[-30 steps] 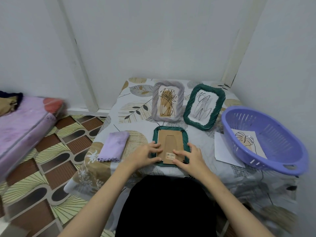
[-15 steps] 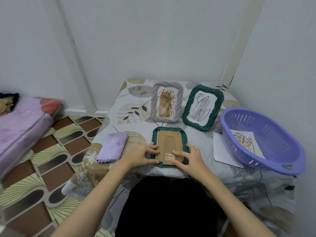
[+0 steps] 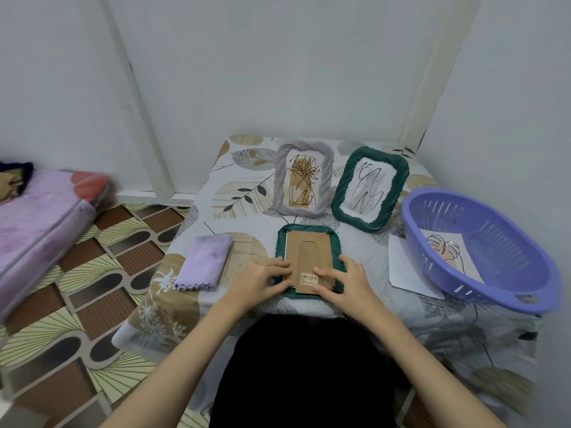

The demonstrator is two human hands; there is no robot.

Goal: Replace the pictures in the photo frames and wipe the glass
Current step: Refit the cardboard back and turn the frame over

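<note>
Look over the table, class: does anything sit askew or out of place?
The brown backing board on the face-down green frame sits slightly crooked, its near edge jutting over the rim. A loose white sheet lies partly tucked under the purple basket. Nothing looks spilled or broken.

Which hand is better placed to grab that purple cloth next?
Left. The left hand rests at the face-down frame's left edge, beside the cloth; the right hand would have to cross over.

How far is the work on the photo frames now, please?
Possibly done: two frames, grey and green, stand upright with pictures. In hand: both hands, left and right, press the backing of a face-down green frame. Left: its glass; the cloth lies untouched.
</note>
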